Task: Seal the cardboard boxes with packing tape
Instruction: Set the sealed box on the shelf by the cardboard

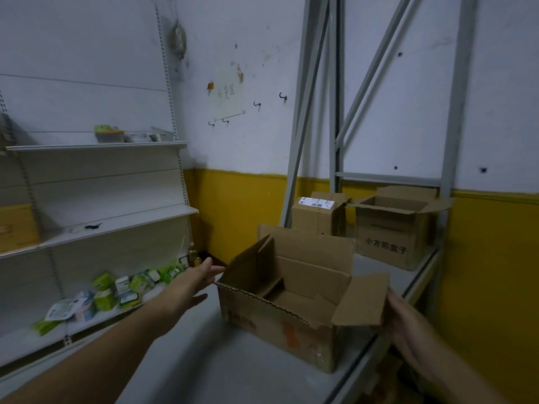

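Note:
An open brown cardboard box sits on the grey shelf surface in front of me, all its flaps up and its inside empty. My left hand reaches to the box's left flap with straight fingers, touching its outer face. Over on the other side, my right hand is behind the right flap; its fingers are hidden by the cardboard. No tape is in view.
Two more boxes stand at the back of the shelf: a closed one with a label and an open one with printed characters. Grey rack uprights rise on the right. White shelves at left hold small green packages.

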### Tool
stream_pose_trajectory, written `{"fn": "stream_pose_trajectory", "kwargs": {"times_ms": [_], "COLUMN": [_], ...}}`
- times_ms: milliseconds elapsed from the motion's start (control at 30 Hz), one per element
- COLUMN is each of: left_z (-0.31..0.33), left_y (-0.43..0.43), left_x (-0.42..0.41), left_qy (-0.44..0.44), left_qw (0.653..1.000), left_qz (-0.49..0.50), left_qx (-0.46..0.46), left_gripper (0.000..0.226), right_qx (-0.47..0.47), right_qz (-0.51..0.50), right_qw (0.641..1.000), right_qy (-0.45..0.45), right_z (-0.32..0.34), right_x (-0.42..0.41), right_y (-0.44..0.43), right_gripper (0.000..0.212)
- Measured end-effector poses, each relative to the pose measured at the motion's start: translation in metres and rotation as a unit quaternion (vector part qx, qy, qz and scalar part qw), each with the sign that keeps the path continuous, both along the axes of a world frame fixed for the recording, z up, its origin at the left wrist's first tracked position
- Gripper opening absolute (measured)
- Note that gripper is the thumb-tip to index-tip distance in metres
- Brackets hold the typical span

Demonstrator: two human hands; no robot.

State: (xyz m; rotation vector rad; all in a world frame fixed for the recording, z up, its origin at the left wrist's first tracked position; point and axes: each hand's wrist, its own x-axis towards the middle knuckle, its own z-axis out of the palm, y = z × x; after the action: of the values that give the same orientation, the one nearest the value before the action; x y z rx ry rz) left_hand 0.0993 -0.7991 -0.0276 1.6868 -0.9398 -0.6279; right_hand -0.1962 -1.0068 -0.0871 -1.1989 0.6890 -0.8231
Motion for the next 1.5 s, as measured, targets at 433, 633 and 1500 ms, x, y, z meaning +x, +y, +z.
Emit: {"fn": "stream_pose_trajectory", "kwargs": {"times_ms": [433,633,1500], "left_z": [-0.012,-0.011,-0.045], "left_y": [-0.077,-0.125,-0.268], "left_x": [-0.038,-0.020,0.008], "left_qy": [0.072,0.032,0.077], "left_qw": [0.960,0.981,0.994], "left_qz": [0.227,0.179,-0.010], "left_qx": [-0.150,-0.069,-0.071], "left_gripper": [0.076,0.077,0.068], "right_qx": [-0.225,-0.320,-0.335], "right_qz": [0.021,0.006,-0.070], "right_qw": [0.973,0.930,0.877], "right_qy": [0.055,0.182,0.337], "right_z": [-0.008,-0.010,-0.008], "right_x": [0.061,0.080,0.159], "right_y": [0.043,0.012,-0.142], "right_gripper": [0.108,0.116,0.110]}}
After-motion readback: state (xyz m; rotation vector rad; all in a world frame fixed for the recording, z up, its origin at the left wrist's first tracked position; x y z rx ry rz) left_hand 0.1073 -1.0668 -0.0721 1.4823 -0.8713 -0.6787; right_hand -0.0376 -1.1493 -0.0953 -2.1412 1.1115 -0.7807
